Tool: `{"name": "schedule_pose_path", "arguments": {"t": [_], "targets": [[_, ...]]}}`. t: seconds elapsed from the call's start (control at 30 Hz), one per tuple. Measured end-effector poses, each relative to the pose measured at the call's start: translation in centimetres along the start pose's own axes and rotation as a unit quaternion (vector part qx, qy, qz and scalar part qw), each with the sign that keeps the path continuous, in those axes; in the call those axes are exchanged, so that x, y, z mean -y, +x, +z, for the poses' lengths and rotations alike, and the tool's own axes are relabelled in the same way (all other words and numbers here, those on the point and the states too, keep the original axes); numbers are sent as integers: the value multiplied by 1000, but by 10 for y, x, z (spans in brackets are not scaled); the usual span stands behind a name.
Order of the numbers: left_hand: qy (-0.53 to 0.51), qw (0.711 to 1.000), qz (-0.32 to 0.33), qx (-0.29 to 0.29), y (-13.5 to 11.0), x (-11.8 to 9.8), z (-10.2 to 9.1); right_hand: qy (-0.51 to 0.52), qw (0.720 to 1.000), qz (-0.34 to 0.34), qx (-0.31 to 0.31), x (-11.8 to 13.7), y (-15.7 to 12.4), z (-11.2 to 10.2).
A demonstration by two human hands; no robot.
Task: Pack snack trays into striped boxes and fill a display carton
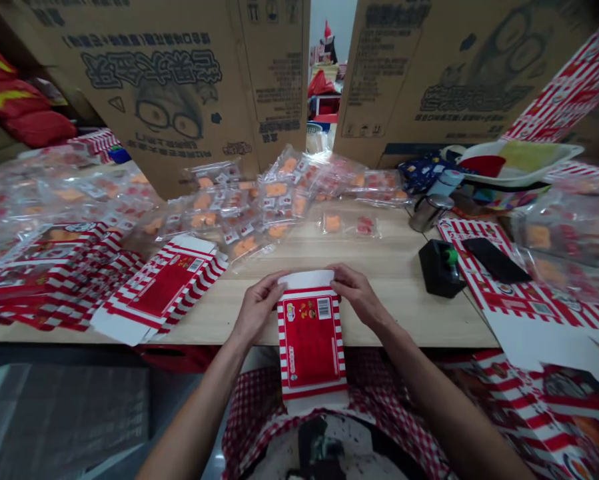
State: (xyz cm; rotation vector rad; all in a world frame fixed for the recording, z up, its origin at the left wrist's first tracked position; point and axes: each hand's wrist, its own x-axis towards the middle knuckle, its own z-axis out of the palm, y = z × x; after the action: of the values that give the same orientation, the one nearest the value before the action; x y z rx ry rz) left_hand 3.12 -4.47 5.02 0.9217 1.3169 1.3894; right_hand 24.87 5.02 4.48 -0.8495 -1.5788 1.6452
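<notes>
A red-and-white striped carton [312,347] spans from the table's front edge down to my lap, its printed red panel facing up. At its far end is a white flap [309,280]. My left hand [262,303] pinches the left corner by that flap, and my right hand [355,290] pinches the right corner. Whether the carton is flat or opened out I cannot tell. Left of my hands lie several similar cartons [166,283]. Beyond my hands rests a clear packet [349,224] with an orange and a red piece inside.
Clear packets [274,193] are heaped along the back before large cardboard boxes [179,80]. To the right stand a black tape dispenser [442,268], a metal cup [430,212] and a white basket [524,163]. A black flat object [496,260] lies on striped cartons.
</notes>
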Motion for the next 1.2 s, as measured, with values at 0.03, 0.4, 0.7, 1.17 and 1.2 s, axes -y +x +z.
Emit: {"name": "schedule_pose_path", "arguments": {"t": [0.03, 0.4, 0.7, 1.17, 1.2], "targets": [[40, 999, 29, 0, -1, 2, -2, -31, 999, -21, 0, -1, -1, -3], [142, 984, 89, 63, -5, 5, -1, -166, 970, -77, 158, 13, -4, -28], [144, 985, 49, 79, -6, 8, -6, -300, 923, -151, 190, 12, -7, -26], [86, 995, 27, 31, -16, -4, 22, -89, 976, 58, 188, 33, -11, -27], [90, 995, 25, 35, -16, -7, 23, -77, 976, 75, 189, 37, -11, -25]]}}
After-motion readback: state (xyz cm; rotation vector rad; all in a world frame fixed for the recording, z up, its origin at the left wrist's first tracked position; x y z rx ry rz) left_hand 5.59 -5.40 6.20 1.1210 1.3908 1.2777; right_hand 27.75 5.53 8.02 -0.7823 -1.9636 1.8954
